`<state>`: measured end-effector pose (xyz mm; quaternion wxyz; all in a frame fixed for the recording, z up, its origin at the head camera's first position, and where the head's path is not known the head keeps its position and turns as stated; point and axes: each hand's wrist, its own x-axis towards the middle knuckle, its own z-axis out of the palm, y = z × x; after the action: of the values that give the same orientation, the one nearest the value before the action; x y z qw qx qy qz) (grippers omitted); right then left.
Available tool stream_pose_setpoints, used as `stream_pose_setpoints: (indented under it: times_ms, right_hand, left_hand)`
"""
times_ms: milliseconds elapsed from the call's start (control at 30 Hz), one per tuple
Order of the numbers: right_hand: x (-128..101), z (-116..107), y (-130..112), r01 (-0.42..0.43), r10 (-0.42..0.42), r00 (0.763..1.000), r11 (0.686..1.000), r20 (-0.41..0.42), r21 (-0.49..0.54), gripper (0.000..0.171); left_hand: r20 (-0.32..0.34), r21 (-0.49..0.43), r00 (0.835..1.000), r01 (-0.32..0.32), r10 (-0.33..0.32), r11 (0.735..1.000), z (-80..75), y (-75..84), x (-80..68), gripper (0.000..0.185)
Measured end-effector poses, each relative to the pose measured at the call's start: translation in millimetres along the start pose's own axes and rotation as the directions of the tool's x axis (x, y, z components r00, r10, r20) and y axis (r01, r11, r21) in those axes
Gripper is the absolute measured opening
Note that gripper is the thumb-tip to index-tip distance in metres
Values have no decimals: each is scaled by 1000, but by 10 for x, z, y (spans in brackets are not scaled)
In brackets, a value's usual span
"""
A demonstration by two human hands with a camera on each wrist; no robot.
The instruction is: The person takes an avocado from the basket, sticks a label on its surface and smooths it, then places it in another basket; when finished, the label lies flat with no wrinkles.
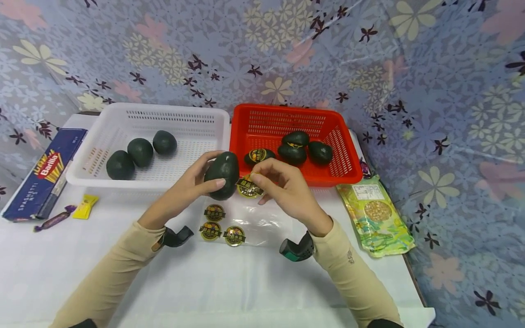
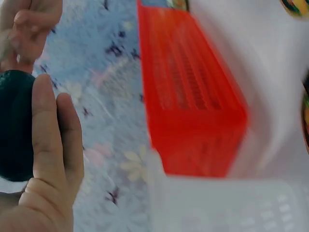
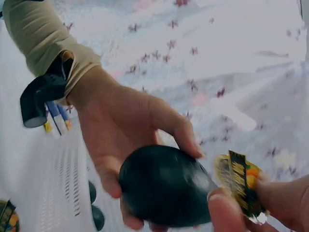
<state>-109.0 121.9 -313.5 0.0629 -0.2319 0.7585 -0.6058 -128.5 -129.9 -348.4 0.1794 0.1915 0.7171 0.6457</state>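
My left hand point(image 1: 198, 179) grips a dark green avocado point(image 1: 223, 175) above the table, just in front of where the two baskets meet. Right beside the fruit, my right hand point(image 1: 283, 187) pinches a round black-and-gold sticker point(image 1: 248, 187) between thumb and finger. In the right wrist view the sticker point(image 3: 239, 179) stands close to the avocado's point(image 3: 164, 186) side. Three similar stickers point(image 1: 211, 231) lie on a clear sheet point(image 1: 262, 228) below the hands. The left wrist view shows fingers point(image 2: 46, 125) along the avocado point(image 2: 17, 125).
A white basket point(image 1: 164, 184) with three avocados stands left. The red basket point(image 1: 295, 181) on the right contains several avocados, some wearing stickers. A blue spaghetti box point(image 1: 45, 175) and two wrapped candies point(image 1: 84, 206) lie far left; a green-yellow bag point(image 1: 377, 214) lies right.
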Motion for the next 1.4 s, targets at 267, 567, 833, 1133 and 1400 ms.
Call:
stream_pose_setpoints:
  times_ms: [267,567,833,1133,1400]
  right_hand:
    - [-28,132,-211,103,-106,992,994,-66,-37,12]
    - [-40,157,-246,101,-103,994,994,-34,-49,15]
    - [-42,190,-248,103,-108,992,992,-69,-70,14]
    - [-32,193,-218,136,-144,988,984,-63,-118,20]
    - [8,213,-159,172,-183,981,972,-60,-157,45]
  left_hand:
    - [50,-51,992,-116,119,992,243,136,-98,69]
    - [38,-171,976,-205,214,964,312,106,-92,91]
    - [-5,-247,968,-245,251,938,364,70,-92,89]
    - [-10,-220,969,-244,248,944,380,80,-111,89]
    - [15,-109,968,-248,251,963,464,119,-125,88]
